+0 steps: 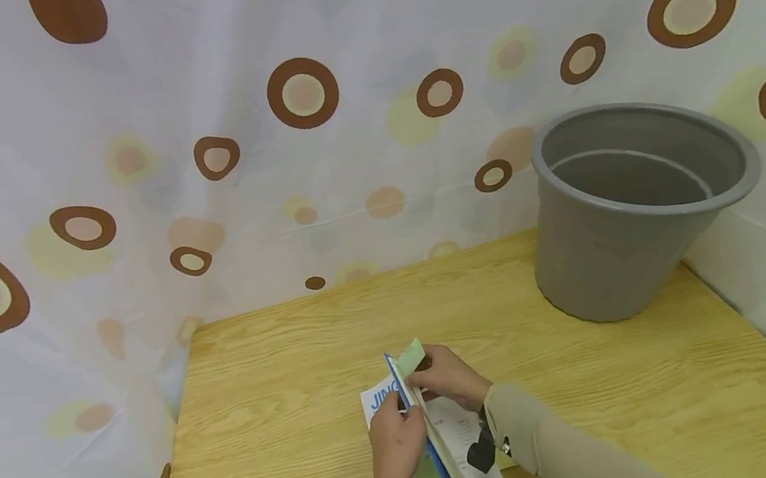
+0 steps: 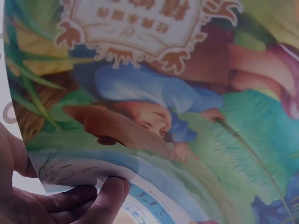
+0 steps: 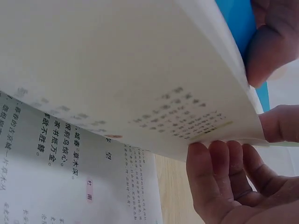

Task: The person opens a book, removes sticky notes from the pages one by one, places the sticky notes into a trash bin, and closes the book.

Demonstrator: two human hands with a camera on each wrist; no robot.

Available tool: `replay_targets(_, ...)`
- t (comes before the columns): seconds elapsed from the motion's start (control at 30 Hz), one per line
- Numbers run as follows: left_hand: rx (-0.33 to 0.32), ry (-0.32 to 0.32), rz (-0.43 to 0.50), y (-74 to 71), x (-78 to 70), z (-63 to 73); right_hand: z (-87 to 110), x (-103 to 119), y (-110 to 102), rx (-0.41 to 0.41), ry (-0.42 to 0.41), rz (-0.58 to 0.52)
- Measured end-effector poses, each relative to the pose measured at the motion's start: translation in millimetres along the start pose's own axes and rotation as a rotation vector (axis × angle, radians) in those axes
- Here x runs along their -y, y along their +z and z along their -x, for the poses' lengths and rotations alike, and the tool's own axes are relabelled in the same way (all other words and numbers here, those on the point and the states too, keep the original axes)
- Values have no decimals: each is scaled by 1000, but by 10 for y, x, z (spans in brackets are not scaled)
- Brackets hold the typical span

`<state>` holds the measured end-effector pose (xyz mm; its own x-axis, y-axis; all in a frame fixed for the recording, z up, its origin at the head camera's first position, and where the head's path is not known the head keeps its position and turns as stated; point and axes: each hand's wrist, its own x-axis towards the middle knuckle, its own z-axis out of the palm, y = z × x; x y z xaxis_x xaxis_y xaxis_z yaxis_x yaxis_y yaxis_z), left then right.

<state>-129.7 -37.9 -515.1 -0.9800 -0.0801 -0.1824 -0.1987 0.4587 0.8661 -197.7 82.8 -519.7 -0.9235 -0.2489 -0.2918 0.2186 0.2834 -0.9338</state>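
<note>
A book (image 2: pixel 196 121) with an illustrated cover of a child in blue stands partly open, tilted up between the hands in the head view. My left hand (image 1: pixel 397 444) grips its cover edge, thumb on the near side. My right hand (image 1: pixel 450 380) pinches the upper corner of the book's pages (image 3: pixel 135 74), and a pale green piece (image 1: pixel 412 355) shows there. Below lies a page (image 3: pixel 79 172) printed with Chinese text. A white sheet or cover with blue letters (image 1: pixel 383 394) pokes out behind the left hand. How it joins the book is hidden.
The wooden table (image 1: pixel 287 390) spreads under the hands. On its far right stands a large grey plastic bin (image 1: pixel 603 261). A white curtain with brown rings (image 1: pixel 369 157) hangs along the back and sides. A yellow edge (image 1: pixel 505 459) shows beneath the right sleeve.
</note>
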Motion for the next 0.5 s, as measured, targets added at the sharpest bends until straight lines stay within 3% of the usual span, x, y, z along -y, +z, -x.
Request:
replay_targets(0.27, -57, 0, -18, 55, 4, -10, -7, -7, -19, 18, -26, 13)
replay_targets(0.5, -43, -35, -14, 50, 4, -19, 6, -6, -26, 45, -17, 15)
